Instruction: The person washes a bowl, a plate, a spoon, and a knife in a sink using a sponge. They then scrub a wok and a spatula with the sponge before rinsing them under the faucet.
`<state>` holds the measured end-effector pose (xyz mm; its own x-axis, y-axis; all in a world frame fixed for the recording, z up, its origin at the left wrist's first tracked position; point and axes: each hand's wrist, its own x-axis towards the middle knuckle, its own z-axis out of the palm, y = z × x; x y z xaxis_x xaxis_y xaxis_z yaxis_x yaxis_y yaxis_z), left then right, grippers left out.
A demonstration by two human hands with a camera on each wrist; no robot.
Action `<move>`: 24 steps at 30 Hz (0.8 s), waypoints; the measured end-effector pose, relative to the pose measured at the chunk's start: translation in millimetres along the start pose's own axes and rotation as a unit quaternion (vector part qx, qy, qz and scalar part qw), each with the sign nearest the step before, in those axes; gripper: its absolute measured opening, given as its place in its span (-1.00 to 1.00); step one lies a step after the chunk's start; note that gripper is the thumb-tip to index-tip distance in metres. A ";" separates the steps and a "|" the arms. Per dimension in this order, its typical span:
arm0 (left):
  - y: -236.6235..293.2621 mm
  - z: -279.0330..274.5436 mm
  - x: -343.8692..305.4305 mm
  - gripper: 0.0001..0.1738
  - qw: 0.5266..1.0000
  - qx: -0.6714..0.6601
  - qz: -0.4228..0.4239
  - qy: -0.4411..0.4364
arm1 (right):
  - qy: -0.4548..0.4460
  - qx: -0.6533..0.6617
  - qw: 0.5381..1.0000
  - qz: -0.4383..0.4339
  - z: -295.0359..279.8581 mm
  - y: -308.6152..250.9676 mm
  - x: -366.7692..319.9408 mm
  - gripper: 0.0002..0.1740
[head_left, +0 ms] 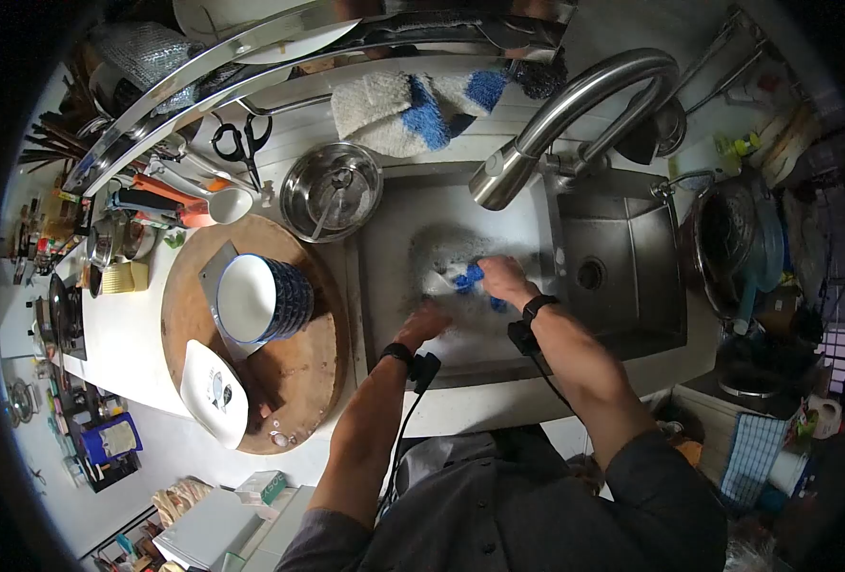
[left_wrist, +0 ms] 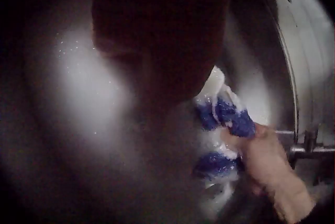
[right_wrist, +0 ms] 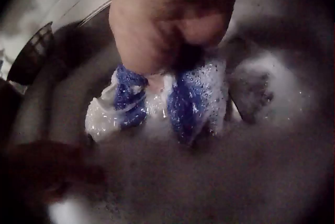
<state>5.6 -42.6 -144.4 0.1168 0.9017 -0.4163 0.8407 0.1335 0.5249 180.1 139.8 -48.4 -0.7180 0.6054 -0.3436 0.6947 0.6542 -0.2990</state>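
My right hand [head_left: 506, 278] grips a wet, soapy dishcloth [right_wrist: 186, 103] with blue and white bands, bunched under the fingers in the right wrist view. Suds cling to the cloth, which hangs into the cloudy water of the large sink basin [head_left: 375, 286]. To the left and nearer the body, my left hand [head_left: 427, 322] reaches down into the same basin. In the left wrist view that hand [left_wrist: 162, 41] is in deep shadow, its fingers dark beside the cloth; I cannot tell whether it holds anything under the suds.
A steel faucet [head_left: 575, 114] arches over the basin, with a smaller drain basin [head_left: 622, 286] at right. On the left, a round wooden board [head_left: 193, 315] carries stacked blue-patterned bowls [head_left: 284, 300], a cleaver and a white dish [head_left: 214, 393]. A steel bowl [head_left: 294, 205] stands behind.
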 end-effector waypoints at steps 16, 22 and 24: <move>24.1 -51.3 -37.9 -0.67 0.842 -0.501 -0.198 0.030 | 0.054 0.166 0.980 0.095 22.2 -3.3 -31.1 -0.29; 15.9 -47.0 -31.9 -0.45 0.865 -0.499 -0.060 -0.007 | 0.086 -0.025 0.994 0.060 28.5 -45.0 -56.5 -0.33; 27.4 -54.0 -35.9 -0.43 0.798 -0.597 -0.084 -0.024 | 0.029 0.014 0.998 0.048 14.6 -58.0 -60.0 -0.34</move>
<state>-4.1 -49.2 -75.0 0.0998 0.8173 -0.5674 -0.2520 0.5725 0.7802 183.5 58.9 -23.4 -0.6493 0.6901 -0.3197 0.7603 0.5795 -0.2933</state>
